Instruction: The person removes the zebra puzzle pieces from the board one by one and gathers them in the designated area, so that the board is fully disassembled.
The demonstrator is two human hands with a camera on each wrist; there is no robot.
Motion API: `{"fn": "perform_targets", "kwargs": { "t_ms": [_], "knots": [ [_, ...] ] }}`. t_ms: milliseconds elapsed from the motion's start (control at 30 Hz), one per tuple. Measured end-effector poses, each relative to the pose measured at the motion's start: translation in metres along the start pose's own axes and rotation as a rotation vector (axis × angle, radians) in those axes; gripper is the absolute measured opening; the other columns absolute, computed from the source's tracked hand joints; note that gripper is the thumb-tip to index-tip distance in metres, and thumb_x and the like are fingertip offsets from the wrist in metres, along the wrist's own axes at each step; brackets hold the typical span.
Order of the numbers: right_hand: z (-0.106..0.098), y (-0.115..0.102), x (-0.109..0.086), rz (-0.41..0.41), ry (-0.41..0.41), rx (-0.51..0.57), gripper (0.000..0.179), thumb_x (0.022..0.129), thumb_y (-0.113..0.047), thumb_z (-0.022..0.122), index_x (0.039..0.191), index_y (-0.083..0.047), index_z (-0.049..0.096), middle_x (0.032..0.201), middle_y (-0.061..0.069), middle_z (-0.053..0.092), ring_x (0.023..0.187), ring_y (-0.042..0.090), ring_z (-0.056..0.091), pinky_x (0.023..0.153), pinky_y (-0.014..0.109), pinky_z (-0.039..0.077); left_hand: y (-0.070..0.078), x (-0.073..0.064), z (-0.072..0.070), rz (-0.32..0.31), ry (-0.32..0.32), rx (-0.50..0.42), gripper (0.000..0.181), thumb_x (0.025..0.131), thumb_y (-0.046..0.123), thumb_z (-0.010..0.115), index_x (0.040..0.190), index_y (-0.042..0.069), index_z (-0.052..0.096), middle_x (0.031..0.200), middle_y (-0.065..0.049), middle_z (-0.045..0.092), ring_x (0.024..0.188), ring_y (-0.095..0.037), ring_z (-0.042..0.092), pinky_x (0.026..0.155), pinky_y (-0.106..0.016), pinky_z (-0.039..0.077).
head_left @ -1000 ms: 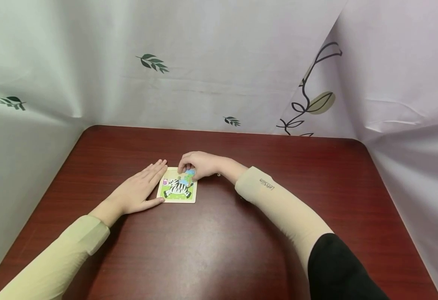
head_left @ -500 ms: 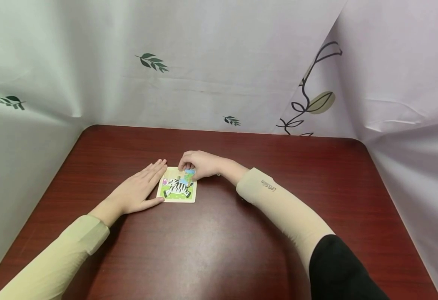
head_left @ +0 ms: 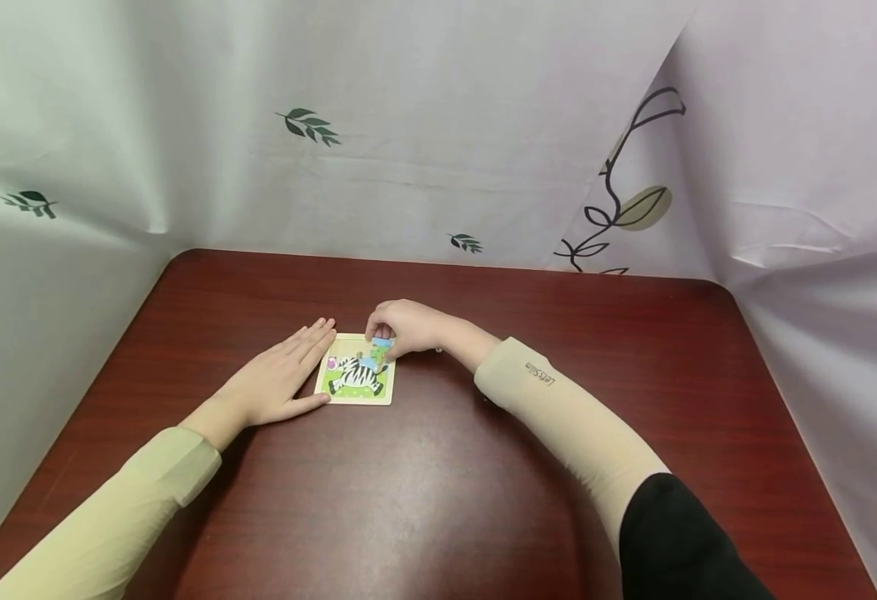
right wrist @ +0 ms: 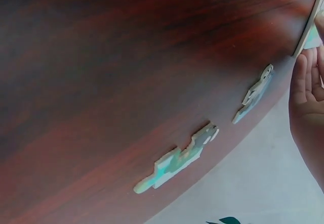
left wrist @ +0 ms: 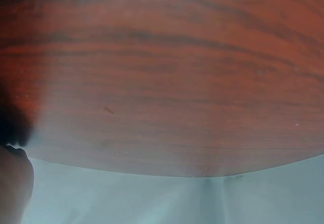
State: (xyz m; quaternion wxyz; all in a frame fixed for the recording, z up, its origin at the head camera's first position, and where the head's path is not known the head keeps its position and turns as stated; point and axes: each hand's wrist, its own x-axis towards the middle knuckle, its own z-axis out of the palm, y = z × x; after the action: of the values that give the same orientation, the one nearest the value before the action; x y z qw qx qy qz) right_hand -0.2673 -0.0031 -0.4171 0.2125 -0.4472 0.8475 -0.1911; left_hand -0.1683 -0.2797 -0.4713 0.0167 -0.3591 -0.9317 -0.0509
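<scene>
Red-brown wood formed the table [head_left: 423, 467] in the head view, carrying a small zebra puzzle board [head_left: 348, 346]. The left hand [head_left: 273, 383] lay flat, fingers straight, touching the board's left side; the right hand [head_left: 404, 325] pinched a blue-and-green piece [head_left: 381, 350] over its upper right. From the left wrist, part of a hand showed at lower left. From the right wrist, a greenish piece [right wrist: 172, 163] and a narrower piece [right wrist: 256, 91] lay near the table's edge.
</scene>
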Motion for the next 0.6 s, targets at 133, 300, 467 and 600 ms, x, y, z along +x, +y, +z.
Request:
{"fn": "perform_targets", "kwargs": {
  "t_ms": [133, 300, 467, 600],
  "knots": [
    [0.002, 0.002, 0.000, 0.000, 0.028, 0.040, 0.029, 0.092, -0.010, 0.083, 0.119, -0.006, 0.075, 0.114, 0.009, 0.069, 0.102, 0.017, 0.065, 0.089, 0.020, 0.053, 0.001, 0.000, -0.001, -0.009, -0.014, -0.004, 0.098, 0.099, 0.055, 0.066, 0.165, -0.005, 0.026, 0.175, -0.023, 0.024, 0.163, -0.039, 0.025, 0.129, -0.014, -0.012],
    [0.003, 0.007, -0.002, -0.005, 0.083, 0.151, 0.017, 0.096, -0.004, 0.076, 0.113, -0.006, 0.078, 0.109, 0.007, 0.071, 0.096, 0.014, 0.066, 0.084, 0.016, 0.055, 0.001, -0.001, 0.001, -0.003, 0.005, -0.010, 0.097, 0.099, 0.054, 0.065, 0.165, -0.005, 0.026, 0.174, -0.024, 0.025, 0.163, -0.039, 0.026, 0.130, -0.015, -0.011],
    [0.002, 0.011, -0.002, -0.008, 0.114, 0.261, 0.015, 0.096, -0.002, 0.074, 0.111, -0.005, 0.078, 0.103, 0.008, 0.075, 0.091, 0.012, 0.067, 0.082, 0.016, 0.056, 0.000, -0.001, 0.002, 0.004, 0.017, -0.006, 0.095, 0.100, 0.054, 0.064, 0.165, -0.006, 0.027, 0.174, -0.024, 0.026, 0.163, -0.039, 0.027, 0.131, -0.015, -0.009],
    [-0.001, 0.014, -0.003, -0.005, 0.115, 0.356, 0.015, 0.097, -0.002, 0.075, 0.112, -0.002, 0.078, 0.102, 0.011, 0.077, 0.091, 0.013, 0.070, 0.080, 0.016, 0.057, 0.000, -0.001, 0.000, 0.008, 0.024, -0.008, 0.095, 0.100, 0.054, 0.064, 0.164, -0.006, 0.028, 0.174, -0.025, 0.026, 0.162, -0.040, 0.028, 0.130, -0.015, -0.009]
  ]
}}
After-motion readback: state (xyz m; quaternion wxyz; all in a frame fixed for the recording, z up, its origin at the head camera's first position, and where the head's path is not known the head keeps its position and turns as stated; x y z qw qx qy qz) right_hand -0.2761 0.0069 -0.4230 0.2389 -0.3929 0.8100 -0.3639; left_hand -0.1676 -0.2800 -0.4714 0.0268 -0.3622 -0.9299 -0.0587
